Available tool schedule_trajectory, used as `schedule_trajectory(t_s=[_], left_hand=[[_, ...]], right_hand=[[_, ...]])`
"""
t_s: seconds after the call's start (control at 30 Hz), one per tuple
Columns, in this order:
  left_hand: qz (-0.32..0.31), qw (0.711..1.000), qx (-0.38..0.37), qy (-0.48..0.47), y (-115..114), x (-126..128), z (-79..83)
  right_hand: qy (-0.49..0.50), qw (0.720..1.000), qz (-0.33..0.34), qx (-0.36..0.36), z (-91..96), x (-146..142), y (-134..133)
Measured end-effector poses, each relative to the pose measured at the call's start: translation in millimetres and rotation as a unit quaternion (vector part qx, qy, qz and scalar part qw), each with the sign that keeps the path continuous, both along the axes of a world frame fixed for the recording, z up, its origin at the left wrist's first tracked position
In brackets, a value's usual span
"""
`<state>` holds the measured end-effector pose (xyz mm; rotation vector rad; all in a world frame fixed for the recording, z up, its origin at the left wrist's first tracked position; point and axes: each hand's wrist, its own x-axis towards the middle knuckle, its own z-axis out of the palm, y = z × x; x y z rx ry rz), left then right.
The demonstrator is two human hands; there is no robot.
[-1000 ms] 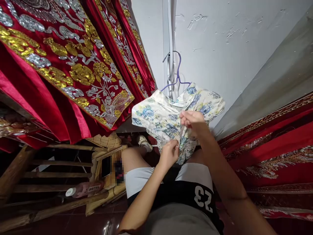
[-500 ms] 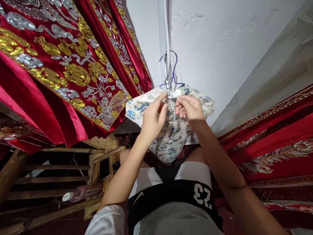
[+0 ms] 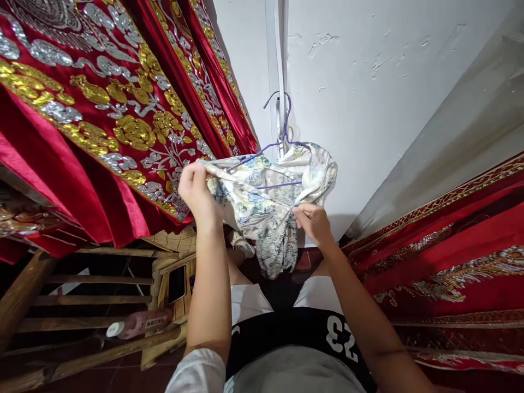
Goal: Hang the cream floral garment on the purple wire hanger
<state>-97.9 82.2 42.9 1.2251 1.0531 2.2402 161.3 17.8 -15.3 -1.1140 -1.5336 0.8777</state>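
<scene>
Left grip [image 3: 195,186]: fingers closed around one shoulder edge of the floral-print blouse [image 3: 257,205], holding the cloth out sideways.
Right grip [image 3: 311,222]: thumb and fingertips pinched together on the bunched front edge.
Blouse: between the two hands, partly on the purple hanger [image 3: 285,135], one shoulder over the hanger's end, the lower part hanging limp.
Cloth: likely light, soft and thin, quick to crease; perhaps a little slippery against the smooth hanger.
Where to hold: the shoulder seam and the front edge seem best, where doubled cloth should bear a pull better than a loose single layer.
Hanger: slender, apparently stiff; its lower bar shows in the open front, its hook up at a pale vertical strip [image 3: 281,60].
White wall [image 3: 347,120]: behind everything.
</scene>
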Motion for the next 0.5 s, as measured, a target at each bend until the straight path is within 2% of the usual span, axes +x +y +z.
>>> schedule_trajectory(t_s=[0.1,0.2,0.27,0.3,0.37,0.4,0.5], left_hand=[[-0.051,0.992,-0.070,-0.088,-13.4,-14.6,-43.8],[-0.118,0.971,-0.125,-0.167,-45.4,3.1,-95.0],[-0.177,0.923,-0.180,-0.290,-64.5,20.8,-126.0],[-0.180,0.904,-0.206,-0.329,-71.3,28.9,-138.5],[-0.175,0.878,-0.245,-0.371,-79.3,42.2,-154.6],[-0.175,0.875,-0.249,-0.376,-81.4,47.5,-157.4],[-0.225,0.888,-0.199,-0.349,-87.6,62.0,-146.8]], right_hand=[[0.033,0.999,0.020,-0.031,-8.5,0.3,-22.2],[0.097,0.994,0.026,-0.053,-19.9,-0.2,-38.4],[0.147,0.986,-0.002,-0.076,-29.8,3.9,-44.9],[0.165,0.982,-0.016,-0.090,-35.0,7.9,-47.1],[0.176,0.977,-0.028,-0.114,-45.2,19.8,-50.5],[0.171,0.977,-0.023,-0.123,-49.7,27.0,-51.9],[0.115,0.979,0.038,-0.166,-60.1,46.8,-55.7]])
